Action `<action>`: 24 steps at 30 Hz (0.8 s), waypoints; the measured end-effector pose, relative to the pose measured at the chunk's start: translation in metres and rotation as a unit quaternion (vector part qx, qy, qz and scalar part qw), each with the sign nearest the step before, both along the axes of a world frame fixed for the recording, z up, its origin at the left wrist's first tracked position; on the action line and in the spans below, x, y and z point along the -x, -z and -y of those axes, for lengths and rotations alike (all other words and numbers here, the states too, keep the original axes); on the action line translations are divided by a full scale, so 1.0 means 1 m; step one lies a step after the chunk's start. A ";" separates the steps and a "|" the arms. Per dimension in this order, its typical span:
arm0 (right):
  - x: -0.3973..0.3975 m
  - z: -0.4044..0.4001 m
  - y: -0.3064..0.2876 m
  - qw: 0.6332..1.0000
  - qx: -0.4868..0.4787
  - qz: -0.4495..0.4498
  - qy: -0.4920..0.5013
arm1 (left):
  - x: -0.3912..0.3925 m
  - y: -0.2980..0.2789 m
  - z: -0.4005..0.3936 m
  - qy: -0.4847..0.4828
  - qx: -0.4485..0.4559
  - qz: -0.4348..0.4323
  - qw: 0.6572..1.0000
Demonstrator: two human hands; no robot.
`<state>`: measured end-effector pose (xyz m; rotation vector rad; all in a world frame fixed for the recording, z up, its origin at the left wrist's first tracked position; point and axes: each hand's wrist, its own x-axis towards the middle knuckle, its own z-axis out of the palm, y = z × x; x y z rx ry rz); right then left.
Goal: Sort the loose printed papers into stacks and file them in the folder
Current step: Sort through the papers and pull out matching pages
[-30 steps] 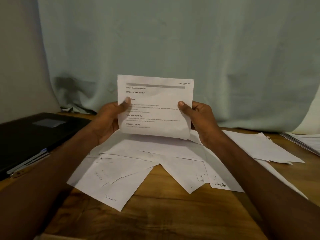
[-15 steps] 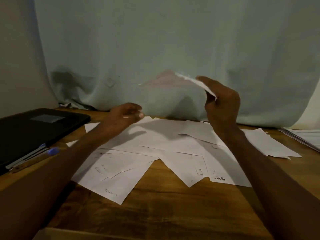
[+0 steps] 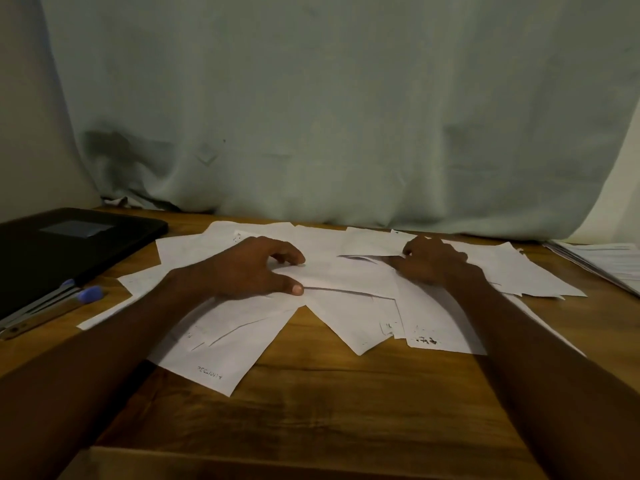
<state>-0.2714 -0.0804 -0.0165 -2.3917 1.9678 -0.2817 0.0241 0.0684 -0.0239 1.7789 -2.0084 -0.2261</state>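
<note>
Several loose white printed papers lie spread and overlapping across the middle of the wooden table. My left hand rests on the left part of the spread, fingers loosely curved and thumb flat on a sheet. My right hand is over the right part, and its curled fingers and thumb pinch the slightly lifted edge of a face-down sheet. The black folder lies closed at the table's left.
A pen with a blue cap lies beside the folder's near edge. A separate stack of papers sits at the far right edge. A pale green cloth hangs behind the table. Bare wood shows in front of the papers.
The printed sheet I held up in both hands was let go by my left hand, swung right and brought down onto the pile by my right. Both hands now sit on the papers.
</note>
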 end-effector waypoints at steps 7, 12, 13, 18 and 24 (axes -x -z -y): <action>-0.009 0.007 -0.010 0.990 -0.020 -0.044 -0.129 | -0.005 -0.013 -0.005 0.022 0.154 -0.045 0.987; -0.037 -0.041 -0.039 0.835 -0.136 0.449 -0.287 | -0.022 -0.029 -0.007 -0.013 0.240 -0.289 0.927; -0.041 -0.041 -0.042 0.793 -0.189 0.492 -0.306 | -0.025 -0.031 -0.008 -0.017 0.245 -0.329 0.912; -0.049 -0.049 -0.040 0.756 -0.163 0.533 -0.344 | -0.029 -0.031 -0.007 -0.044 0.227 -0.401 0.887; -0.047 -0.046 -0.033 0.787 -0.117 0.497 -0.345 | -0.026 -0.032 -0.012 -0.060 0.221 -0.405 0.885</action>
